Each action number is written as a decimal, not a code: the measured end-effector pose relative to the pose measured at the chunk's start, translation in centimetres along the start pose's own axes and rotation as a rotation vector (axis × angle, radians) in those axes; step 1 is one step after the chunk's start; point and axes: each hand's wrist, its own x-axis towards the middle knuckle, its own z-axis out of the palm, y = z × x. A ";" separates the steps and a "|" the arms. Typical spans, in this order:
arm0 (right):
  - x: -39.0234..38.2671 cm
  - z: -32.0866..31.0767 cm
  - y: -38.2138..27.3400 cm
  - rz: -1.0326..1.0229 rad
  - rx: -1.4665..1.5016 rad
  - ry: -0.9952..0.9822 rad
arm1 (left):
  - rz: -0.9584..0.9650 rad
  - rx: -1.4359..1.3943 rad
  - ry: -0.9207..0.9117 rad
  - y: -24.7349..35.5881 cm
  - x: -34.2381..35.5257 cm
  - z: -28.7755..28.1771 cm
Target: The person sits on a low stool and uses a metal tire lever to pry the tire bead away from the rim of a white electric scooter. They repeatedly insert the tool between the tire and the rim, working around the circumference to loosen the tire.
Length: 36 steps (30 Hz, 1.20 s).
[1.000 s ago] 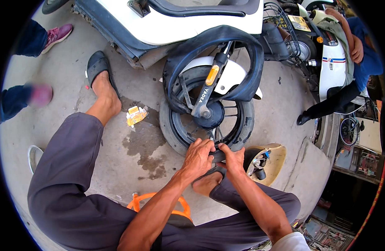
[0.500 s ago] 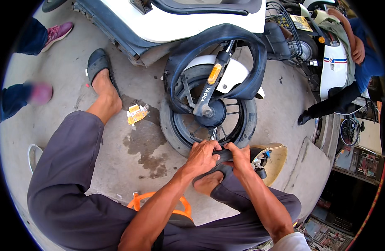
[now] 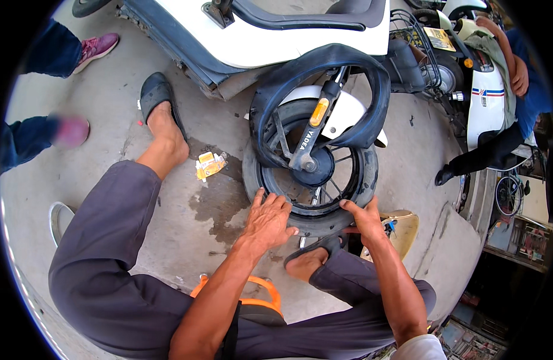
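Tyre [image 3: 324,226]: while you sit facing it, it rings the wheel [image 3: 326,172].
Left hand [image 3: 264,221]: your fingers loosely spread at its near-left edge.
Right hand [image 3: 366,221]: fingers pinching its near-right edge.
Black rubber loop [image 3: 381,99]: around the fork [image 3: 306,143].

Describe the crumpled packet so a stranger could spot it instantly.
Find the white scooter, then its front wheel. Just left of that wheel, on the ground towards the sandalled left foot, lies the crumpled packet; its yellow-and-white colouring stands out near a dark stain.
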 end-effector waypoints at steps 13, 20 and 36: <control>3.4 11.2 -3.5 -0.286 -0.392 -0.962 | 0.099 0.025 0.275 3.8 -1.5 3.6; 5.2 15.5 -1.8 -0.195 -0.168 -1.014 | 0.098 0.041 0.247 3.7 -1.6 4.1; 4.9 9.0 -3.8 0.181 -0.529 -1.316 | 0.137 -0.203 0.388 0.5 -2.8 1.4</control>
